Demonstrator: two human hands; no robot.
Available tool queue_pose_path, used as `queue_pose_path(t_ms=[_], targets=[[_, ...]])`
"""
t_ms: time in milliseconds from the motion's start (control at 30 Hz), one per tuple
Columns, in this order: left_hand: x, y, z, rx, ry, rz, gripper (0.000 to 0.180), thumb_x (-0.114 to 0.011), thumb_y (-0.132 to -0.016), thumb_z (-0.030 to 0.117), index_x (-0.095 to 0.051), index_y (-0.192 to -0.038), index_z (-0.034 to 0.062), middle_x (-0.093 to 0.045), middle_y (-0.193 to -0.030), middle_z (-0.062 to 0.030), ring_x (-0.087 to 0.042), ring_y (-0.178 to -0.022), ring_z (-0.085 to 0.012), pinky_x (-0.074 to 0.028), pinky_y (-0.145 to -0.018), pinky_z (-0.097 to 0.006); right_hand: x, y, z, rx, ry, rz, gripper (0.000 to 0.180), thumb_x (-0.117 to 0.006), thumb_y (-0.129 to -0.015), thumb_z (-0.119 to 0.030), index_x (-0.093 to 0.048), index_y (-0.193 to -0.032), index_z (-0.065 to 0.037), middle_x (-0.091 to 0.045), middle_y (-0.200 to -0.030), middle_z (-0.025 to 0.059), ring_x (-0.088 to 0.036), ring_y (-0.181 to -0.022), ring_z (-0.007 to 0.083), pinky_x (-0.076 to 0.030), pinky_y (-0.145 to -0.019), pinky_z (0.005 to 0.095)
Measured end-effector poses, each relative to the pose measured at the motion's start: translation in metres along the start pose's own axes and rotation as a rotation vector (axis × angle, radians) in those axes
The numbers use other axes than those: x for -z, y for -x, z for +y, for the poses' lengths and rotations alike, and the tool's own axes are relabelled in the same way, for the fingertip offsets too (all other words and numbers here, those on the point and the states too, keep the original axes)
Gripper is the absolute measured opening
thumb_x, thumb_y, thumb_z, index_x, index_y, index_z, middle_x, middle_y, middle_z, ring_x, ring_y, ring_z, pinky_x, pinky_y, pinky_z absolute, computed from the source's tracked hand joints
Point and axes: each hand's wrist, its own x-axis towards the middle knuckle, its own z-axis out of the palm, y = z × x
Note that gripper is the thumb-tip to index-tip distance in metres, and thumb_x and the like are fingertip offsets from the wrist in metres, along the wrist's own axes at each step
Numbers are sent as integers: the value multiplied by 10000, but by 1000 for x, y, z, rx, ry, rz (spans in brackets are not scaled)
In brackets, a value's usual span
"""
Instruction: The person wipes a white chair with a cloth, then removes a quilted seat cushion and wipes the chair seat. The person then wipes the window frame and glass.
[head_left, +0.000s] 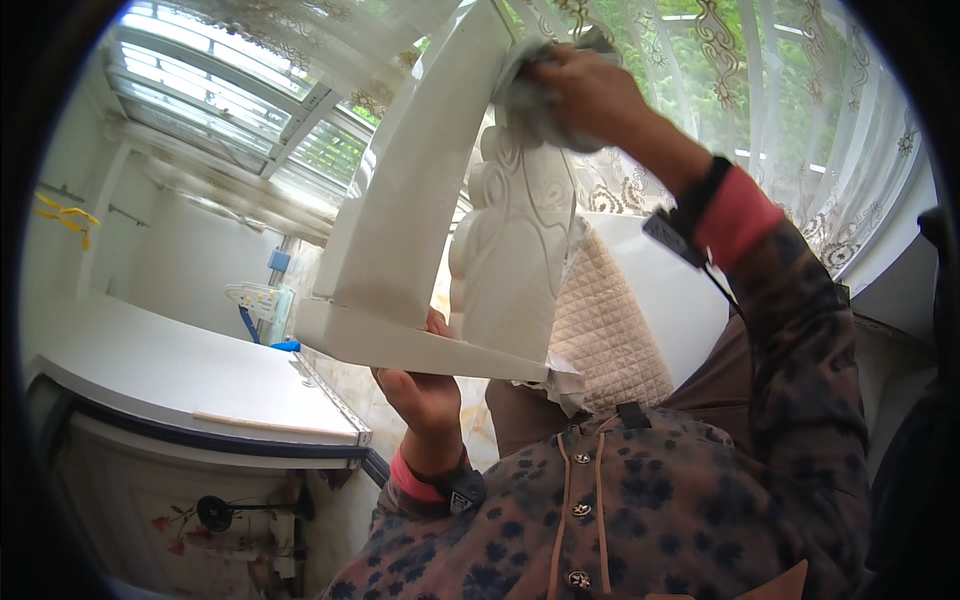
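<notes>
A white, glossy furniture piece (400, 190) stands tilted in front of me, with a long smooth panel rising from a flat lower board. Carved scrollwork (515, 230) with a wavy edge runs along its right side. My left hand (425, 395) grips the lower board from beneath, thumb under it and fingertips showing above its edge. Up at the far end, my right hand (585, 95) is closed round a crumpled grey cloth (530, 100), which lies against the top of the piece. A torn whitish strip (567, 385) hangs at the board's right corner.
Beige quilted fabric (610, 330) lies by my lap, beside a white curved surface (665, 280). A white table (190, 375) with a dark edge stands at left. Sheer patterned curtains (720, 90) hang at the far side. Beyond the table is a blue-and-white rack (262, 310).
</notes>
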Motion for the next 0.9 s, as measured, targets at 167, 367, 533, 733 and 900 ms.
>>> queue_pose_path(t_ms=[167, 367, 533, 733, 900], targets=[[-9, -3, 6, -58, -10, -28, 248, -578, -847, 249, -496, -846, 15, -465, -769, -58, -450, -657, -162, -406, -621, -296, -26, 5, 13, -274, -509, -186, 451, -649, -737, -176, -605, -1176, -81, -606, -1151, 172, -580, -1077, 383, -496, -862, 434], [-18, -6, 14, 59, -453, 88, 191, -557, -776, 163, -417, -774, 33, -408, -703, -48, -420, -649, -154, -392, -624, -291, 40, 119, -82, 113, -1193, -466, 590, -641, -717, -73, -539, -1295, -16, -517, -1298, 221, -485, -1254, 372, -371, -1070, 411], [-21, -8, 15, 43, -389, 96, 156, -525, -743, 123, -388, -756, 50, -387, -699, -56, -385, -640, -167, -377, -614, -317, 59, 47, -15, -340, -1152, 274, 418, -622, -807, -57, -584, -1222, -18, -658, -1045, 88, -642, -925, 164, -522, -789, 290], [-16, -8, 11, 0, -408, 48, 177, -531, -744, 141, -378, -735, 53, -389, -696, -57, -386, -636, -168, -376, -608, -316, -85, -33, 59, -468, -688, -42, 422, -639, -843, -85, -542, -1249, -23, -683, -914, 72, -631, -761, 220, -519, -722, 303], [-3, -10, 4, 44, -435, 73, 176, -519, -759, 152, -379, -722, 52, -396, -705, -59, -385, -641, -167, -371, -603, -312, -184, 174, 71, -202, -47, -1276, 500, -686, -711, -218, -661, -1190, -74, -688, -1027, 209, -638, -1044, 346, -483, -944, 373]])
